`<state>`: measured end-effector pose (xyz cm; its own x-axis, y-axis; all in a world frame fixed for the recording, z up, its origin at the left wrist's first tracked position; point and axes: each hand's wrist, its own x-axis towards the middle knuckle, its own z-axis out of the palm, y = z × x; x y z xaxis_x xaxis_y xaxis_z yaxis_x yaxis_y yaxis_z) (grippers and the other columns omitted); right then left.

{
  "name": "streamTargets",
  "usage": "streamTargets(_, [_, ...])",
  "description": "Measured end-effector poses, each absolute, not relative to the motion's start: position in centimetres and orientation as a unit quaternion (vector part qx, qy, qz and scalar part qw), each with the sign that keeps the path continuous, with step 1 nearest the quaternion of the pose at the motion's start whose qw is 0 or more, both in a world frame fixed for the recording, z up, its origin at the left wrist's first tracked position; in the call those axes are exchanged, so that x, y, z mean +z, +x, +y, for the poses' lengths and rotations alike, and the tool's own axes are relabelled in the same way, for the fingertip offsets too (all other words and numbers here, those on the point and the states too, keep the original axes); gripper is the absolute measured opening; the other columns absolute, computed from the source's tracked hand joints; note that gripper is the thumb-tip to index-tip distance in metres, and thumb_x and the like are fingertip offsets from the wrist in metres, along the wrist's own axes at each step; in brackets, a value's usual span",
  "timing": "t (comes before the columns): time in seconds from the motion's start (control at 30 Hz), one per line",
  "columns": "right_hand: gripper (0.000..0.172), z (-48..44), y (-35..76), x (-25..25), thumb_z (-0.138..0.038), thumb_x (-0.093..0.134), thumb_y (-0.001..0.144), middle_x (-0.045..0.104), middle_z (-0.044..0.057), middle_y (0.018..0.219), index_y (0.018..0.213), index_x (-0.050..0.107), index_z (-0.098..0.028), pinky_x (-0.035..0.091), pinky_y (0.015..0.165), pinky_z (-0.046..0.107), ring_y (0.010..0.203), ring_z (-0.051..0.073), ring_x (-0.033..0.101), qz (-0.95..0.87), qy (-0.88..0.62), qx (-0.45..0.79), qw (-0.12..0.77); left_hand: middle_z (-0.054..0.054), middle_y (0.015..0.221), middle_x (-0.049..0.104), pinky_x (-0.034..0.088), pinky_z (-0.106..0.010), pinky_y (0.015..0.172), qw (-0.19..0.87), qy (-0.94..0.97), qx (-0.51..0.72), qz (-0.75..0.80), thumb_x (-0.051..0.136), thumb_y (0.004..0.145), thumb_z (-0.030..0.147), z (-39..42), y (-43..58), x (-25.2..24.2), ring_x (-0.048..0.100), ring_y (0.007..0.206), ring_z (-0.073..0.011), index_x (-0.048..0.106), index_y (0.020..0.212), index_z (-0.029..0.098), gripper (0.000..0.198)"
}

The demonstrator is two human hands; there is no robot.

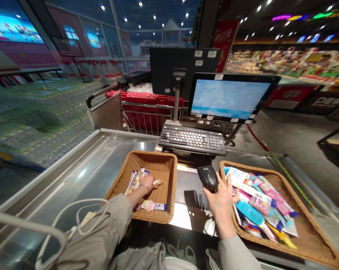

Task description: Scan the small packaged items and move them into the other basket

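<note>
Basically, a metal desk (pixel 101 150) carries everything. Right basket (pixel 308 236), wicker, holds a heap of colorful packaged goods (pixel 259 195); smaller left basket (pixel 166 168) has small wrapped packets (pixel 132 178). Packets lie under and around the left hand (pixel 145 182), which reaches down into that basket; fingertips obscured, cannot tell if closed on one. Black scanner (pixel 207 177) sits at the right hand's (pixel 220 204) thumb side, between the baskets; that hand grips it, other fingers splayed by the basket rim. Scanner handle mostly hidden; package print unreadable.
</note>
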<state>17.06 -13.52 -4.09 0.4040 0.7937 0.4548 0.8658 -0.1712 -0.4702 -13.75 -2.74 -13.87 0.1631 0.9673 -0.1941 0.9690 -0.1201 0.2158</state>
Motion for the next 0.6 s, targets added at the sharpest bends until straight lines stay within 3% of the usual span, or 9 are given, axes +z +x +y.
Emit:
streamTargets(0.2, [0.028, -13.5, 17.1, -4.6, -0.039, 0.053, 0.078, 0.064, 0.009, 0.126, 0.092, 0.07, -0.022, 0.012, 0.109, 0.062, 0.139, 0.033, 0.032, -0.558, -0.743, -0.073, 0.363, -0.004, 0.087, 0.074, 0.014, -0.057, 0.106, 0.091, 0.735, 0.029, 0.672, 0.062, 0.076, 0.063, -2.0, -13.4, -11.3, 0.059, 0.1, -0.0289, 0.073, 0.082, 0.029, 0.036])
streamTargets(0.47, [0.029, -13.6, 16.1, -3.6, -0.041, 0.05, 0.079, 0.065, 0.007, 0.125, 0.087, 0.07, -0.022, 0.014, 0.108, 0.06, 0.137, 0.033, 0.032, -0.575, -0.729, -0.081, 0.363, 0.0, 0.1, 0.075, 0.015, -0.055, 0.11, 0.085, 0.685, 0.194, 0.698, 0.062, 0.082, 0.055, -2.0, -10.5, -6.2, 0.053, 0.113, -0.0303, 0.077, 0.091, 0.037, 0.025])
streamTargets(0.6, [0.028, -13.7, 15.7, -2.9, -0.04, 0.05, 0.078, 0.064, 0.008, 0.126, 0.085, 0.069, -0.021, 0.014, 0.108, 0.061, 0.136, 0.033, 0.032, -0.585, -0.718, -0.084, 0.369, 0.004, 0.124, 0.068, 0.017, -0.052, 0.11, 0.095, 0.649, 0.297, 0.694, 0.069, 0.077, 0.052, -2.2, -8.4, -3.5, 0.047, 0.122, -0.0297, 0.077, 0.087, 0.035, 0.021])
